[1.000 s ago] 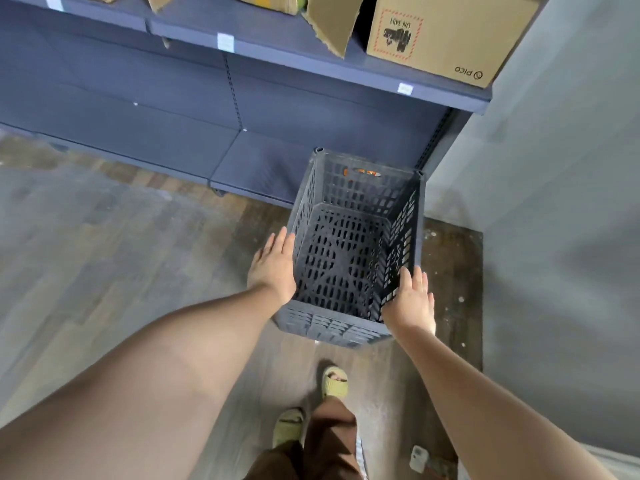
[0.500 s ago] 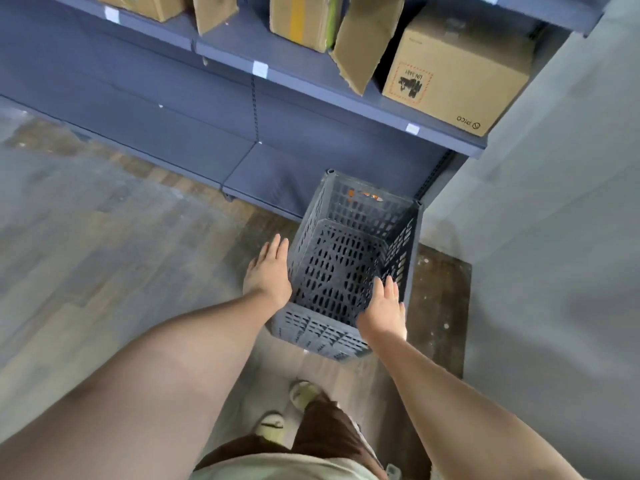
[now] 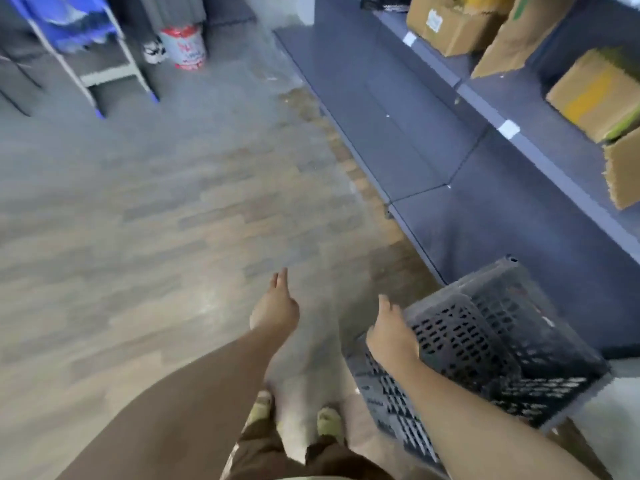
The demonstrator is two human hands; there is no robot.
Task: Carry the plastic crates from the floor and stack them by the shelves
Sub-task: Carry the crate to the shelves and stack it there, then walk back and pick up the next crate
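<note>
A dark grey slatted plastic crate [image 3: 491, 344] stands on the floor at the lower right, close against the base of the grey shelving [image 3: 408, 140]. My right hand [image 3: 391, 336] hovers at the crate's near left rim, fingers apart, holding nothing. Over bare floor to the left of the crate, my left hand [image 3: 275, 308] is open and apart from it. The frame is blurred by motion.
Cardboard boxes [image 3: 450, 26] sit on the shelf at the upper right. A blue-footed metal ladder [image 3: 93, 64] and a red-and-white bucket [image 3: 183, 46] stand at the far end of the wooden floor [image 3: 156, 220]. My two feet in yellow sandals [image 3: 329, 422] are at the bottom.
Both hands have come off the crate, which stays by the shelf. My view has swung left, so the crate now sits at the lower right and the open floor fills the frame.
</note>
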